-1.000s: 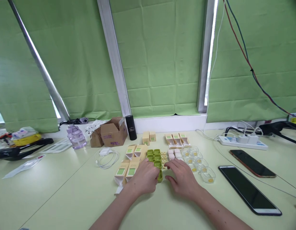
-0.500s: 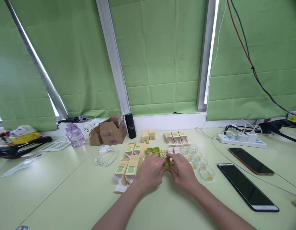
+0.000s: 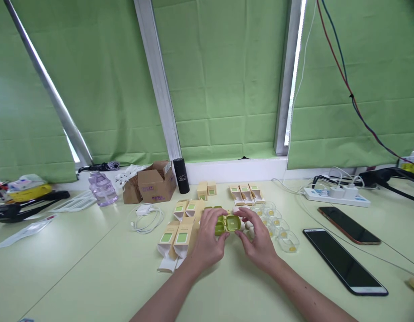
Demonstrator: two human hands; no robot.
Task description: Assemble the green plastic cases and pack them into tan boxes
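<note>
Since a second ago the green case (image 3: pixel 232 222) has risen off the table (image 3: pixel 93 268) — left hand (image 3: pixel 207 239) and right hand (image 3: pixel 260 241) both pinch it above the other cases (image 3: pixel 213 209). Cartons (image 3: pixel 175 237) and clear trays (image 3: pixel 289 241) lie untouched.

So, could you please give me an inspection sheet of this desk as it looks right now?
Surface: pale green table.
Work items: small green case, held between both hands; beige boxes to its left; clear cups to its right.
Clutter: cardboard box, purple bottle, black cylinder, dark phone, second phone.
Hands: left hand and right hand both pinch the case.
Cables: white cable coil; power strip with plugs; red and blue wires hang.
Surroundings: green curtains.
</note>
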